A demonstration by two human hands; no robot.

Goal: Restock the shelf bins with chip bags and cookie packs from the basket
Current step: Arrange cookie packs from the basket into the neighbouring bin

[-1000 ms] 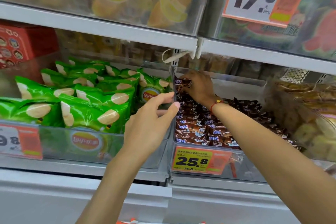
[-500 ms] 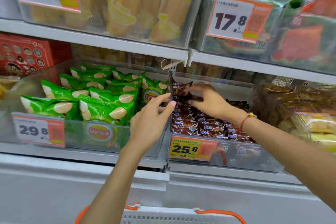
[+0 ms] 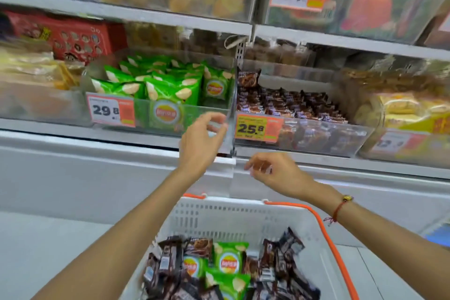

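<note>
Up and left of the left hand [image 3: 202, 139], sat full: chip bin [image 3: 160, 117], green chip bags [image 3: 170, 87] stacked to the front wall, unchanged since a second earlier. Drawn down from the divider between the two bins, that left hand, fingers loosely curled around nothing, now level with the bin fronts. Just right and lower, pulled clear of the cookie bin [image 3: 304, 129]: the right hand [image 3: 275, 173], thumb and fingertips drawn close together, empty as far as could be told through the blur. Above and right of it, left standing at the bin's back left corner: one brown cookie pack [image 3: 248, 78], atop the rows of cookie packs [image 3: 292, 105]. Judged delivered, then, that pack. Directly below both hands, waiting: white basket [image 3: 243, 217], more chip bags and cookie packs heaped inside. Next reach likely downward; restock only partly done.
</note>
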